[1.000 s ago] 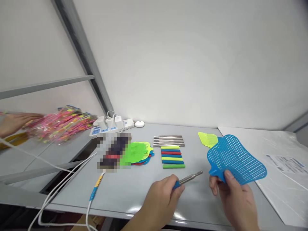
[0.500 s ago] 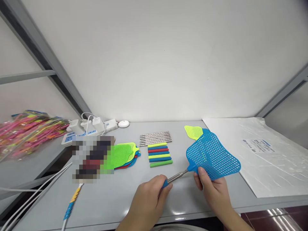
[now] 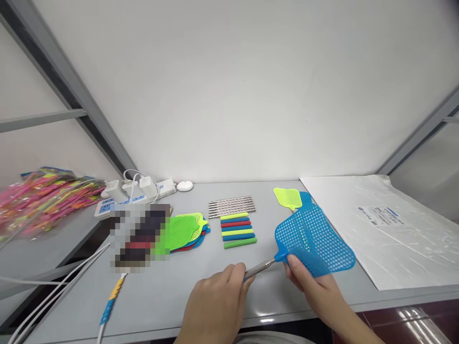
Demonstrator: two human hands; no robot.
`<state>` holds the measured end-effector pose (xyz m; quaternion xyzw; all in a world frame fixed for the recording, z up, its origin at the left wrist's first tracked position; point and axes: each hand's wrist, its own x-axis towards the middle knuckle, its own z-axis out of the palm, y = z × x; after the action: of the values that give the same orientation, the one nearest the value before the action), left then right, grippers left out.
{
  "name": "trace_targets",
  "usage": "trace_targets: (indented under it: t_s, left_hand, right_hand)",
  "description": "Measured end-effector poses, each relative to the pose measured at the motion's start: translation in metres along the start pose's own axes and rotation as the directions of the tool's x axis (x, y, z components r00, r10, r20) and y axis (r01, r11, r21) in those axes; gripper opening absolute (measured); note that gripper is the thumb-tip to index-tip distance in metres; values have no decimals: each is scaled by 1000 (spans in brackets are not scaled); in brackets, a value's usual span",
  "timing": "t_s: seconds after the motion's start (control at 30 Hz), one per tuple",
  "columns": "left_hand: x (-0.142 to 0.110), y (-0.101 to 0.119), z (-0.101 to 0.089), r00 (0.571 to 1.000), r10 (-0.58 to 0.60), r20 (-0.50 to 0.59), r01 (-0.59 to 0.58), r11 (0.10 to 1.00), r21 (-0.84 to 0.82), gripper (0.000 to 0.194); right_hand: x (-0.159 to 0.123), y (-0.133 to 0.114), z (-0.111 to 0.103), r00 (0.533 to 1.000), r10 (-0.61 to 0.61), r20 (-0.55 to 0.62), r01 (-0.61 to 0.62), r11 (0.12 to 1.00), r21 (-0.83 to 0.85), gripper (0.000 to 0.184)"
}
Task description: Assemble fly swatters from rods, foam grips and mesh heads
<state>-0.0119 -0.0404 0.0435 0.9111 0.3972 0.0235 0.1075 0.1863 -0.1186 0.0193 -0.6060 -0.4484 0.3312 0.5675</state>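
Note:
A blue fly swatter (image 3: 315, 239) with a perforated head and a metal rod is held between my two hands, above the table's front part. My left hand (image 3: 218, 298) is closed around its handle end, which the fingers mostly cover. Pinched near the base of the blue head is my right hand (image 3: 313, 284), thumb on top, the other fingers partly hidden underneath. Behind the blue head lie a yellow swatter (image 3: 288, 197) and another blue piece, partly covered. Coloured handle sleeves (image 3: 237, 229) lie in a row in the middle, with several metal rods (image 3: 231, 207) behind them.
A stack of swatter heads (image 3: 184, 231) lies left of the sleeves. Further left are a power strip (image 3: 143, 198) with plugs, white cables and a blurred-out patch. A white plastic sheet (image 3: 405, 248) covers the right side. Bagged colourful items (image 3: 50, 205) sit far left.
The swatter has shifted slightly left and down, its rod now flatter. Less of the blue handle shows by my left hand. Both hands keep their hold.

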Motion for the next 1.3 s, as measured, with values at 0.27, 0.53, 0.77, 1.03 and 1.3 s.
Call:
trace_targets:
  t_s: [0.27,0.53,0.77,1.03,1.3]
  left_hand:
    - [-8,8,2,996,94,11,-93,991,-94,28]
    - [-19,15,0,980,201,5,-199,973,-120,24]
    - [-30,27,2,957,252,-144,-280,933,-228,22]
    - [-39,36,-25,967,253,-23,-238,871,-429,27]
    - [-53,13,-50,981,187,43,-160,923,-351,32]
  right_hand:
    - [-9,-4,22,993,47,104,-49,999,21,47]
    - [-15,-14,30,996,42,76,-39,998,-51,33]
    - [-28,-28,20,967,-16,253,19,1000,-12,22]
    - [-40,-42,9,941,-80,328,109,992,-68,24]
    - [-12,-24,-36,993,-79,-82,88,990,114,35]
